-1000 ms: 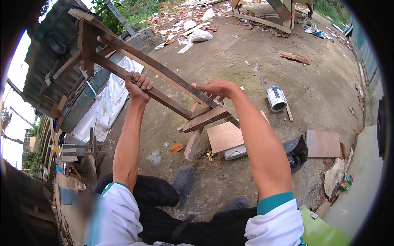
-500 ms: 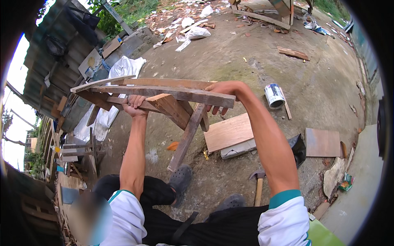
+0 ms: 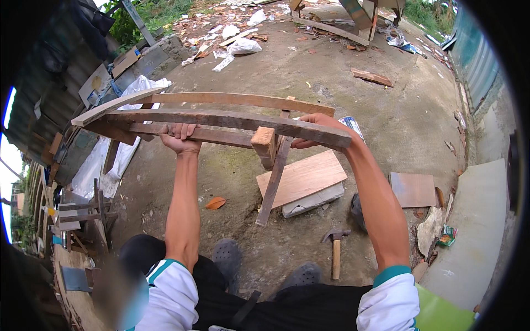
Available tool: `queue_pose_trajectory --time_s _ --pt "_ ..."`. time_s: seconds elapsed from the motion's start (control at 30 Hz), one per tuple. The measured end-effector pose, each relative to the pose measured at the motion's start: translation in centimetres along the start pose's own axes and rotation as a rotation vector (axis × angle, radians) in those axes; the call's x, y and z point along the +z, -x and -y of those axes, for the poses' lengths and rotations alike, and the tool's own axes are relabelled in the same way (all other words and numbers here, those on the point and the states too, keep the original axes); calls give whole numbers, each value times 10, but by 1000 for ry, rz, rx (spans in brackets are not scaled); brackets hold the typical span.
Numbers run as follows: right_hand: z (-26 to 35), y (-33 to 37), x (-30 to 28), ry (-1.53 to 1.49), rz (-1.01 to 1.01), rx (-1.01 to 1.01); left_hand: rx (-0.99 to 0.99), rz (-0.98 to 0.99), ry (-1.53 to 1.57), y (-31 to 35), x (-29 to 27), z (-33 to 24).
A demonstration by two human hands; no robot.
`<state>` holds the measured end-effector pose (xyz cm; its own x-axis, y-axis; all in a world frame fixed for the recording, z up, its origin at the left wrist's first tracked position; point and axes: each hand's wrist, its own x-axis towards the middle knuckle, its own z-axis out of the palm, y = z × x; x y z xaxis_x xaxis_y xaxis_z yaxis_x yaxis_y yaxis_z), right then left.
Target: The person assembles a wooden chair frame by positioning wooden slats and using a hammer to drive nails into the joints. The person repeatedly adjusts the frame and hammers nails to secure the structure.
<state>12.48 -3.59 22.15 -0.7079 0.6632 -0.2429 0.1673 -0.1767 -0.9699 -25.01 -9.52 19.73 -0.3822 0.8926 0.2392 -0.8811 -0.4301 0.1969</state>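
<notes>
Both hands hold up a frame of nailed wooden bars (image 3: 221, 118), well off the ground. My left hand (image 3: 183, 140) is closed round its lower rail, left of the middle. At the right end, my right hand (image 3: 317, 129) grips the frame; the front bar partly hides its fingers. A short thick wooden block (image 3: 264, 144) juts toward me from the frame, and a thin dark slat (image 3: 274, 185) slants down beside it. Beneath lies a plywood board (image 3: 303, 175) on a pale slab (image 3: 313, 201). A claw hammer (image 3: 336, 255) rests on the ground near my feet.
Behind my right hand stands a tin can (image 3: 352, 127), partly hidden. A square board (image 3: 412, 190) lies at right, near the wall. White sheeting (image 3: 94, 168) and low wooden pieces (image 3: 83, 218) are at left. Farther off lie a wood scrap (image 3: 372, 77) and scattered litter.
The frame has swung to the right at its right end and now lies more level, its thick block pointing toward me. Both hands keep their hold. The view has shifted, showing the whole hammer.
</notes>
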Motion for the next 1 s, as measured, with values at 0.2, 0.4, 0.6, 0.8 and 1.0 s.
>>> queue_pose_trajectory --time_s 0.2,0.4,0.6,0.8,1.0 --pt "-37 6 13 168 -268 73 -2 44 -199 -7 -13 7" --pt "-47 37 9 159 -296 205 -181 33 -146 -22 -16 28" --pt "-46 37 24 343 -237 365 -221 103 -373 -30 -25 30" --pt "-110 23 26 373 -405 172 -174 36 -623 -26 -13 68" --pt "-139 6 34 -3 -586 195 -60 75 -839 -11 -1 107"
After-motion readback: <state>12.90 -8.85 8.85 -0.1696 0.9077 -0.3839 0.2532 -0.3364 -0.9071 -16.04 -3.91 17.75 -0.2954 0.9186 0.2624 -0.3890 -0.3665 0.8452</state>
